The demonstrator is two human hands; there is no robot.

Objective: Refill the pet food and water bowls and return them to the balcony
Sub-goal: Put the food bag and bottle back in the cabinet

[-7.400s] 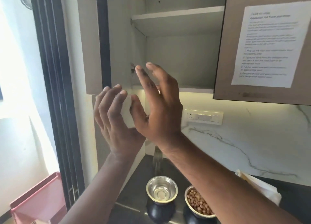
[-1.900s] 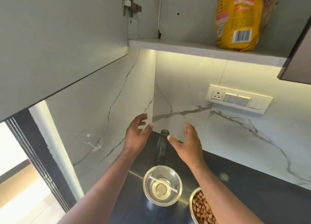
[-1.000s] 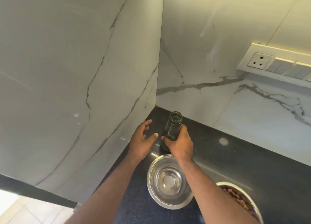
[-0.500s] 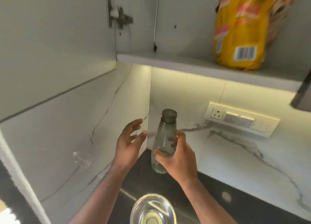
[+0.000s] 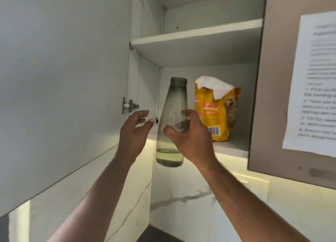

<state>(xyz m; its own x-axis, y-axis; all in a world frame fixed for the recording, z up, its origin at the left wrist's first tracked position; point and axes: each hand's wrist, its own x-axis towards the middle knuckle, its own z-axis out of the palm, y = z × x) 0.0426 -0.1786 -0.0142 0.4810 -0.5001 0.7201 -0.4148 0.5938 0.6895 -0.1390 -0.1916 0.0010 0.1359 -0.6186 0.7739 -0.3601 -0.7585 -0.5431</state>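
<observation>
My right hand [image 5: 190, 138] grips a smoky grey glass bottle [image 5: 174, 107] around its lower body and holds it upright in the air, in front of the open wall cupboard. The bottle has no cap and a little clear water sits in its bottom. My left hand [image 5: 133, 130] hovers just left of the bottle with fingers spread, not touching it. A yellow pet food bag [image 5: 218, 110] with a torn white top stands on the cupboard's lower shelf [image 5: 231, 147], right behind the bottle. Neither bowl is in view.
The cupboard's left door [image 5: 63, 78] hangs open on the left. The closed right door [image 5: 291, 96] carries a printed paper sheet [image 5: 316, 85]. An upper shelf [image 5: 196, 36] is bare. Marble backsplash [image 5: 181, 196] lies below, with a strip of dark counter at the bottom edge.
My right hand took the bottle off the counter and raised it to the height of the lower shelf. My left hand rose alongside it. The view tilted up, so the bowls dropped out of sight.
</observation>
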